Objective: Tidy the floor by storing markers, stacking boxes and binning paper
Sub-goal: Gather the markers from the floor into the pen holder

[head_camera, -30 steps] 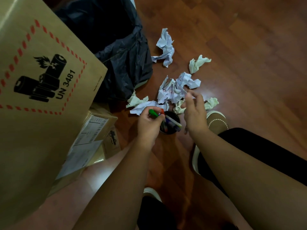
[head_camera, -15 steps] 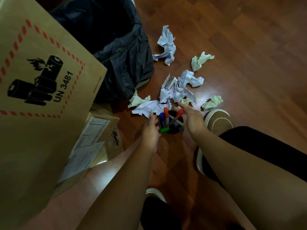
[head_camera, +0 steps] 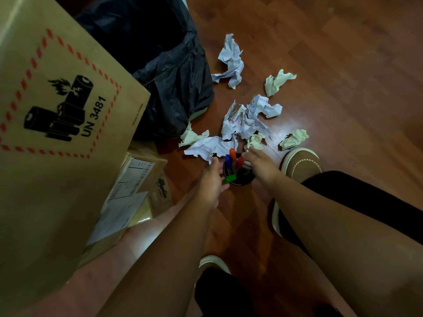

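Head view showed a round black cup on the wood floor holding capped markers, with both hands on its sides: left hand and right hand, fingers curled round it. Crumpled paper lay just beyond the cup, a black bin bag and cardboard boxes to its left. Half a second earlier the markers leaned looser.

- The wooden floor was brown and shiny.
- A tan shoe with a white sole stood on it.
- A black trouser leg showed above the shoe.
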Available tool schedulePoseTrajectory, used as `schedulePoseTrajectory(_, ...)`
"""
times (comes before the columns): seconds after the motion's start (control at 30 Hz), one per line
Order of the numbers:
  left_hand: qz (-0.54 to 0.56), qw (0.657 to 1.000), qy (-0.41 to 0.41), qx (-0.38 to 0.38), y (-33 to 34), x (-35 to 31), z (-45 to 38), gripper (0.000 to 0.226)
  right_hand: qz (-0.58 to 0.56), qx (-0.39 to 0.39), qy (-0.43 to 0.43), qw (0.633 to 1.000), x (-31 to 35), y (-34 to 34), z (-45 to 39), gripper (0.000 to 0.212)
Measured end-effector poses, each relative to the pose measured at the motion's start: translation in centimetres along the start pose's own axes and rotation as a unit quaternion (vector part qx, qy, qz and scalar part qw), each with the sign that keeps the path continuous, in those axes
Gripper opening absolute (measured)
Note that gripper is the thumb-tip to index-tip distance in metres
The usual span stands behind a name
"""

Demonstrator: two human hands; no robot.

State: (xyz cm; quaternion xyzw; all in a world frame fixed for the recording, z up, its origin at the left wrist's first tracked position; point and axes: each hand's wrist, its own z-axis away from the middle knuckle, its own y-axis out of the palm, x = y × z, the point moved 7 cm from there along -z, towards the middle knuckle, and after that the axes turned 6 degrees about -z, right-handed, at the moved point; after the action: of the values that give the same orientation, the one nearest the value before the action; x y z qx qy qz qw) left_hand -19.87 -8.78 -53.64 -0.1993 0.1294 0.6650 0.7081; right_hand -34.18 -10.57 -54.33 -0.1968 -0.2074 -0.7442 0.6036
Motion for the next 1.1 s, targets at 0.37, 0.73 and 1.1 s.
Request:
schedulePoseTrajectory(0.37,-0.018,1.0,0.005,-0.005,-2.6,-3.5,7.4,0.038,-0.034,-0.063,0.049,0.996,2.7,-0.2,7.7,0.029)
schedulePoseTrajectory(0.73,-0.011,0.985,0.163,0.049,-4.6,-10.0,24.9,0.044,-0.133,-0.071,-0.046,0.988,10.2,-1.1,24.9,0.014)
schedulePoseTrajectory(1.1,-0.041,0.925,0.365,0.096,-10.9,-11.0,41.3,0.062,-0.178,0.03,-0.211,0.961,12.8,3.2,40.1,0.029)
